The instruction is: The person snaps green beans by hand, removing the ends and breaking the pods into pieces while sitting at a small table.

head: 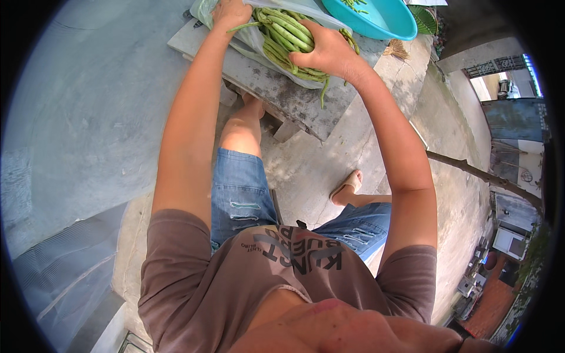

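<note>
A heap of long green beans (287, 35) lies in an opened clear plastic bag (254, 46) on a low stone slab (291, 99). My left hand (230, 15) is at the bag's left edge, its fingers closed on the plastic, with one bean sticking out beside it. My right hand (329, 50) curves over the right part of the heap, thumb and fingers around a bunch of beans. One bean hangs over the bag's near edge. Beyond my right hand stands a turquoise plastic basin (375, 22) with a few green bean pieces inside.
A grey wall (88, 110) rises close on the left. My legs are either side of the slab's near corner, above a concrete floor (304, 176). A straw brush (397, 49) and a green woven basket (423, 20) are near the basin. A branch (485, 176) crosses at right.
</note>
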Available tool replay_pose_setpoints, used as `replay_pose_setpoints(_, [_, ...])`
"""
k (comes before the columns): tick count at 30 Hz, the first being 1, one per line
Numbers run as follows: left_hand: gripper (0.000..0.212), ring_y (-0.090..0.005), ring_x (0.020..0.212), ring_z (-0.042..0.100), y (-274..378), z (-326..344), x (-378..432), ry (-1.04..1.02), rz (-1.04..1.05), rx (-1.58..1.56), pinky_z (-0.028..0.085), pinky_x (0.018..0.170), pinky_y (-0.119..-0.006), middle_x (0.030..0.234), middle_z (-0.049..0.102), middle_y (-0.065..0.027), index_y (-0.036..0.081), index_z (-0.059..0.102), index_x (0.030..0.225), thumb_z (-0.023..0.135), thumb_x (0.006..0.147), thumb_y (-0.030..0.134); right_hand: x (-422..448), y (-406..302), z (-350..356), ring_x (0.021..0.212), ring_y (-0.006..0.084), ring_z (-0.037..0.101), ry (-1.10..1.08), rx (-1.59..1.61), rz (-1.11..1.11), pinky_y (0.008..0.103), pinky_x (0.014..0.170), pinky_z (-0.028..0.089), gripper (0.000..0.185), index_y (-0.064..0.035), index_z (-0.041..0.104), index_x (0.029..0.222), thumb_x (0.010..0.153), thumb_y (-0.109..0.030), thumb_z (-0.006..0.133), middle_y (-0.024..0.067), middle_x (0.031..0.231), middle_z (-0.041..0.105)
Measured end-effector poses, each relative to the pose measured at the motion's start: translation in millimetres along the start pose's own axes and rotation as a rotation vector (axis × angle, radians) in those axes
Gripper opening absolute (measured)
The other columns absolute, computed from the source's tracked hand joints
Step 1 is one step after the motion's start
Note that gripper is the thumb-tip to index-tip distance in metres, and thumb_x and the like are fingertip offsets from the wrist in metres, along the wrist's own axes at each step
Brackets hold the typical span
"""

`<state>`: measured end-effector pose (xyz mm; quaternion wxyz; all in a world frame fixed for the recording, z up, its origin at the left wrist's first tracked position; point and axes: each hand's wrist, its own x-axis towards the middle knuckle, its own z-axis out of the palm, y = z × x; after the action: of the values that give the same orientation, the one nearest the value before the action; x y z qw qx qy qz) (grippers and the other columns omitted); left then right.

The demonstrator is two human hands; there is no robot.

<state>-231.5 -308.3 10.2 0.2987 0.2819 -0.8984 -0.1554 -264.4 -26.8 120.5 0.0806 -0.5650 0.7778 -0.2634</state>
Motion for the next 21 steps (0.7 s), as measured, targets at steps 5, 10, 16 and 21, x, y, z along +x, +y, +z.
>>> replay_pose_setpoints(5, [0.056,-0.0395,0.126,0.036,40,-4,-25,-0.013,-0.174,0.223,0.031,0.104,-0.047,0.141,0.034,-0.0222,0.008,0.046,0.131,0.055,0.081,0.031,-26,-1,-24,0.088,0.0255,0.065,0.068,0.248,0.056,0.0346,0.082,0.050,0.067,-0.0008,0.053,0.122,0.064,-0.032,0.068,0.0170,0.095,0.066])
replay_pose_setpoints(10, [0.048,-0.0288,0.139,0.023,49,-6,-45,0.143,-0.134,0.165,0.012,0.111,-0.054,0.147,0.033,-0.0120,0.015,0.042,0.137,0.052,0.090,0.022,-20,-6,-39,0.087,0.0149,0.058,0.237,0.662,0.065,0.0288,0.078,0.048,0.051,0.0049,0.051,0.119,0.075,-0.015,0.068,0.0088,0.098,0.061])
replay_pose_setpoints(16, [0.055,-0.0325,0.139,0.022,97,-37,-104,0.239,0.349,-0.540,0.005,0.110,-0.059,0.147,0.035,-0.0063,0.018,0.042,0.138,0.052,0.089,0.043,-5,24,-60,0.083,0.0201,0.061,0.255,0.642,0.135,0.0317,0.071,0.049,0.052,0.0042,0.050,0.115,0.075,-0.023,0.070,0.0115,0.093,0.061])
replay_pose_setpoints(21, [0.069,-0.0318,0.139,0.019,100,-31,-139,-0.125,0.296,0.031,-0.002,0.112,-0.056,0.145,0.037,-0.0025,0.019,0.045,0.137,0.050,0.083,0.061,18,-26,-89,0.058,0.0152,0.057,0.426,0.808,0.026,0.0286,0.051,0.050,0.031,0.0028,0.054,0.103,0.074,-0.004,0.057,0.0062,0.076,0.056])
